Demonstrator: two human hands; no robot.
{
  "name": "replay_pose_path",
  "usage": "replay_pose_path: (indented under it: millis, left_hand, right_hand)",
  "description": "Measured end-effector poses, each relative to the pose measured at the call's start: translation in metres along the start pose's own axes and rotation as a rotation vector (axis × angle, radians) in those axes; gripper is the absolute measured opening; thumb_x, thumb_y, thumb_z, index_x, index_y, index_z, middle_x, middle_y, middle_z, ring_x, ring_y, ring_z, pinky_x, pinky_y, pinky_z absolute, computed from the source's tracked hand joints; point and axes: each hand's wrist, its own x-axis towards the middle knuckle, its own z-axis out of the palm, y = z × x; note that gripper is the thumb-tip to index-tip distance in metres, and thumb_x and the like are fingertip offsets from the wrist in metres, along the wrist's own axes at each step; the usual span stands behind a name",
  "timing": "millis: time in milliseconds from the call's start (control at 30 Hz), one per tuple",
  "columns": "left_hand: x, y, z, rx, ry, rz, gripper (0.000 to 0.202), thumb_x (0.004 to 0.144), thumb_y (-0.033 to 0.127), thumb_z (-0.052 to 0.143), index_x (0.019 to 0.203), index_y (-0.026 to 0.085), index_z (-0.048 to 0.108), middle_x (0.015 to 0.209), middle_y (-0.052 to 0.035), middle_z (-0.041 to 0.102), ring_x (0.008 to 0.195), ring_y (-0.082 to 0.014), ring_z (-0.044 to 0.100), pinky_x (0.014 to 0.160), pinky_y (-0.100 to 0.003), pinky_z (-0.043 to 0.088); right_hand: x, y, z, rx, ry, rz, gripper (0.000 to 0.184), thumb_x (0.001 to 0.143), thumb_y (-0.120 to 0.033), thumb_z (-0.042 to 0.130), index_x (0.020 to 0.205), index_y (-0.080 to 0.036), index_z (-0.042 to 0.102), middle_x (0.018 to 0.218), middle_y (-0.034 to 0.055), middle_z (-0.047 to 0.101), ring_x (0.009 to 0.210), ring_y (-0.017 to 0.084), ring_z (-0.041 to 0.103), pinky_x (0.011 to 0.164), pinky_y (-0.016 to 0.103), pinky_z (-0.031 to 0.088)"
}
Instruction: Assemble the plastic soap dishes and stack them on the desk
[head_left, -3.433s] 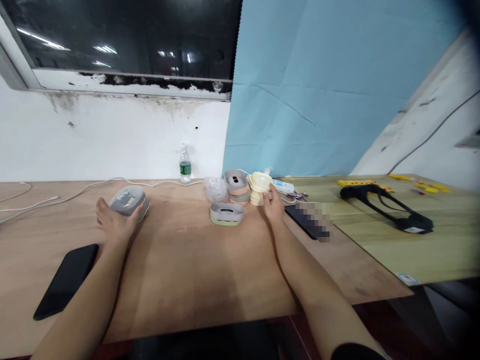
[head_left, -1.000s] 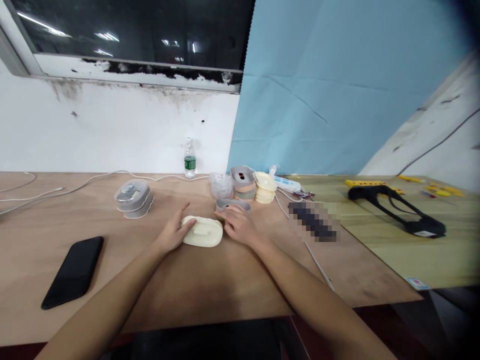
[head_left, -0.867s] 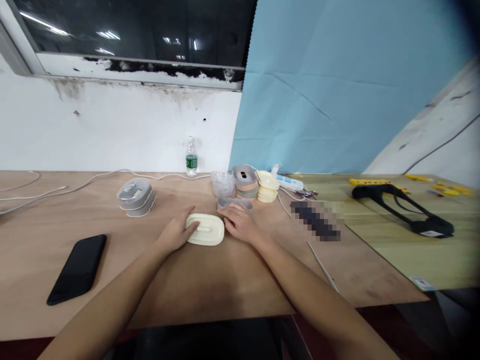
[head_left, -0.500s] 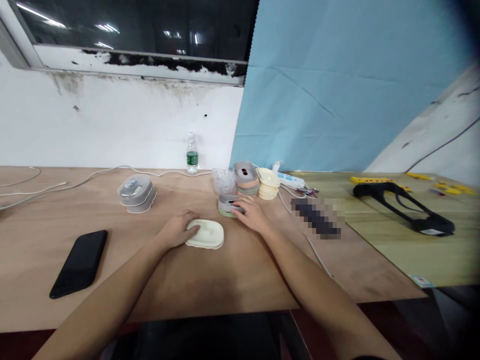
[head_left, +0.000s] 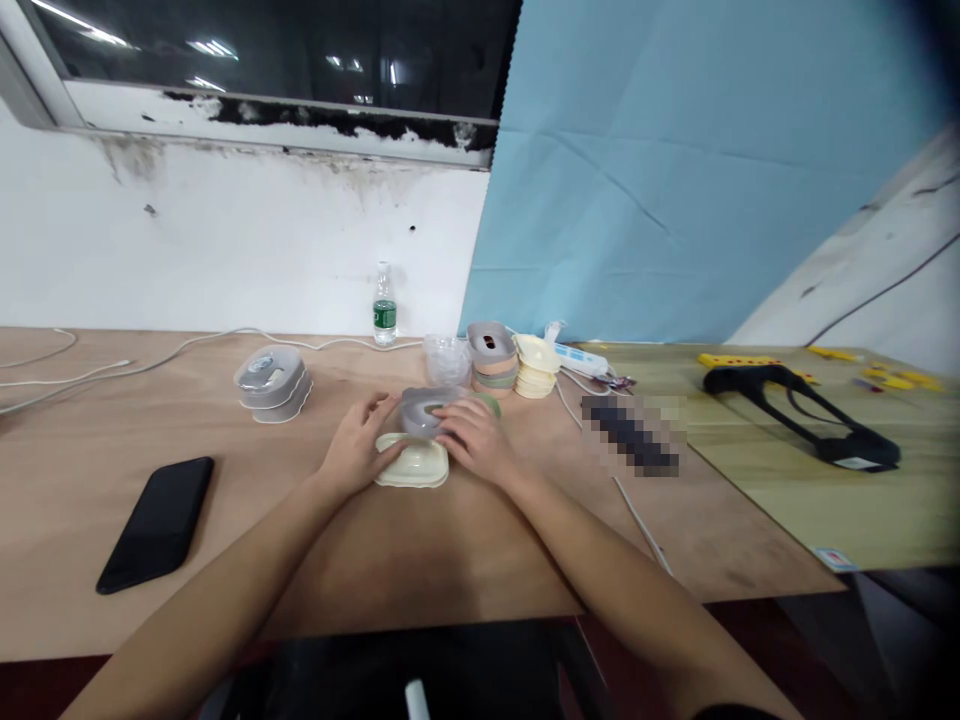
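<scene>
My left hand [head_left: 361, 446] is at the left end of a cream oval tray-like piece [head_left: 420, 466] on the table, its thumb on the rim. The fingers of that hand reach forward to the left edge of a grey oval dish [head_left: 421, 408]. This dish has an opening in its base and is just behind the cream piece, overlapping its far edge in view. My right hand [head_left: 478, 437] grips the dish from the right, fingertips inside it. Behind those fingers a green oval dish [head_left: 491, 403] is partly hidden.
Stacked grey and coloured dishes [head_left: 491, 345], stacked cream pieces [head_left: 537, 362] and a clear plastic bundle [head_left: 448, 358] stand behind. Grey lidded containers [head_left: 274, 383] and a black phone [head_left: 156, 524] lie left. A bottle [head_left: 385, 310], power strip [head_left: 581, 360] and cables are near the wall.
My right hand has lifted the grey dish off the green one and brought it left, behind the cream piece. The fingers of my left hand have moved forward toward the grey dish.
</scene>
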Motion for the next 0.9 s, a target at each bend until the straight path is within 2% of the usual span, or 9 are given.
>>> replay_pose_path:
  millis: [67, 167, 267, 333, 467, 567, 733, 833, 900]
  left_hand:
    - [0.000, 0.001, -0.003, 0.004, 0.030, 0.044, 0.046, 0.085, 0.033, 0.055, 0.130, 0.025, 0.048, 0.132, -0.0112, 0.046, 0.114, -0.0259, 0.051, 0.098, -0.043, 0.042]
    - [0.000, -0.001, -0.011, 0.000, 0.085, 0.036, 0.036, 0.086, 0.029, 0.053, 0.121, 0.024, 0.055, 0.123, -0.0098, 0.053, 0.111, -0.0243, 0.053, 0.096, -0.040, 0.042]
    - [0.001, -0.003, -0.020, 0.006, 0.107, -0.071, 0.033, 0.085, 0.034, 0.054, 0.115, 0.022, 0.059, 0.110, -0.0078, 0.062, 0.102, -0.0235, 0.057, 0.092, -0.038, 0.044]
    - [0.001, -0.002, -0.024, -0.019, 0.100, -0.161, 0.036, 0.084, 0.041, 0.056, 0.113, 0.021, 0.060, 0.097, -0.0055, 0.065, 0.089, -0.0214, 0.060, 0.085, -0.035, 0.046]
    - [0.002, 0.001, -0.025, -0.175, 0.055, -0.252, 0.066, 0.081, 0.050, 0.057, 0.137, 0.019, 0.040, 0.074, 0.0012, 0.062, 0.066, -0.0154, 0.058, 0.066, -0.027, 0.046]
    - [0.000, 0.000, -0.024, -0.203, -0.002, -0.210, 0.068, 0.085, 0.047, 0.052, 0.142, 0.016, 0.033, 0.063, 0.0046, 0.055, 0.056, -0.0130, 0.053, 0.059, -0.024, 0.042]
    - [0.002, -0.003, -0.026, -0.159, -0.127, -0.213, 0.052, 0.089, 0.044, 0.044, 0.134, 0.016, 0.048, 0.062, 0.0021, 0.058, 0.057, -0.0139, 0.054, 0.057, -0.024, 0.039]
    - [0.004, -0.004, -0.026, -0.140, -0.202, -0.220, 0.047, 0.090, 0.043, 0.042, 0.127, 0.017, 0.055, 0.072, -0.0021, 0.066, 0.063, -0.0168, 0.059, 0.060, -0.026, 0.042]
    - [0.005, -0.006, -0.025, -0.136, -0.235, -0.205, 0.045, 0.089, 0.042, 0.041, 0.122, 0.018, 0.059, 0.080, -0.0047, 0.069, 0.070, -0.0193, 0.062, 0.065, -0.028, 0.045]
  right_hand:
    - [0.001, -0.011, 0.004, 0.030, 0.009, -0.054, 0.015, 0.090, -0.034, 0.054, 0.096, -0.024, 0.064, 0.112, 0.0051, 0.068, 0.109, 0.021, 0.057, 0.101, 0.044, 0.040]
    - [-0.001, -0.015, 0.005, 0.055, 0.088, -0.063, 0.027, 0.089, -0.037, 0.053, 0.111, -0.024, 0.060, 0.120, 0.0079, 0.064, 0.114, 0.023, 0.055, 0.101, 0.045, 0.040]
    - [-0.005, -0.007, 0.002, 0.047, 0.171, 0.030, 0.048, 0.087, -0.044, 0.052, 0.129, -0.022, 0.049, 0.129, 0.0126, 0.057, 0.118, 0.028, 0.052, 0.100, 0.049, 0.040]
    - [-0.009, -0.001, 0.002, 0.040, 0.184, 0.102, 0.053, 0.087, -0.045, 0.051, 0.134, -0.021, 0.044, 0.127, 0.0139, 0.057, 0.117, 0.030, 0.053, 0.099, 0.049, 0.041]
    - [-0.013, 0.002, 0.004, 0.063, 0.131, 0.198, 0.048, 0.092, -0.039, 0.044, 0.136, -0.021, 0.043, 0.121, 0.0119, 0.062, 0.108, 0.026, 0.059, 0.092, 0.041, 0.048]
    - [-0.013, 0.000, 0.007, 0.097, 0.064, 0.247, 0.044, 0.094, -0.038, 0.041, 0.134, -0.022, 0.046, 0.116, 0.0091, 0.065, 0.097, 0.022, 0.064, 0.084, 0.035, 0.051]
    - [-0.011, -0.001, 0.011, 0.162, -0.019, 0.339, 0.038, 0.096, -0.038, 0.038, 0.127, -0.022, 0.053, 0.111, 0.0064, 0.068, 0.092, 0.020, 0.066, 0.079, 0.030, 0.052]
    - [-0.010, 0.000, 0.016, 0.167, -0.056, 0.373, 0.037, 0.096, -0.040, 0.038, 0.125, -0.023, 0.055, 0.106, 0.0052, 0.070, 0.090, 0.020, 0.067, 0.077, 0.030, 0.051]
    - [-0.010, 0.001, 0.018, 0.141, -0.077, 0.393, 0.037, 0.095, -0.042, 0.040, 0.123, -0.023, 0.056, 0.093, 0.0042, 0.072, 0.080, 0.019, 0.067, 0.072, 0.029, 0.051]
